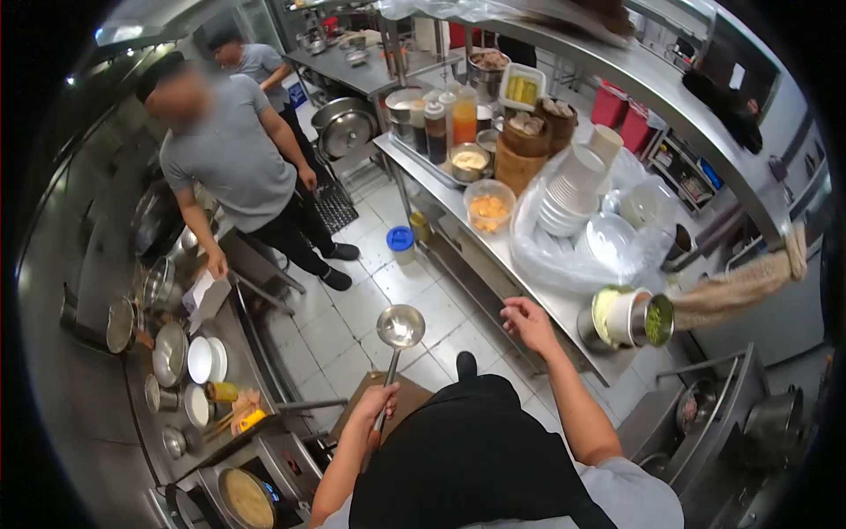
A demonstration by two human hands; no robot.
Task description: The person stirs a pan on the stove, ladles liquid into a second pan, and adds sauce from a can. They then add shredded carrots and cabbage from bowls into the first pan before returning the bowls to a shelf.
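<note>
My left hand (375, 405) is closed round the handle of a metal ladle (401, 327), whose round bowl points forward over the tiled floor. Off to the right, my right hand (529, 325) is raised beside the edge of the steel counter (493, 238), holding nothing, its fingers loosely curled and apart. Nearest to it on the counter are a metal container with pale green contents (608, 317), a white tub and a metal cup of chopped greens (657, 321). Behind these, a clear plastic bag holds stacked white bowls (564, 198).
One person (233, 159) stands ahead left by the side counter, another behind. That counter bears white plates (201, 360), pans and bowls; a pan of yellowish liquid (247, 496) is at lower left. A blue-lidded bucket (400, 239) stands on the floor. An overhead shelf crosses the right.
</note>
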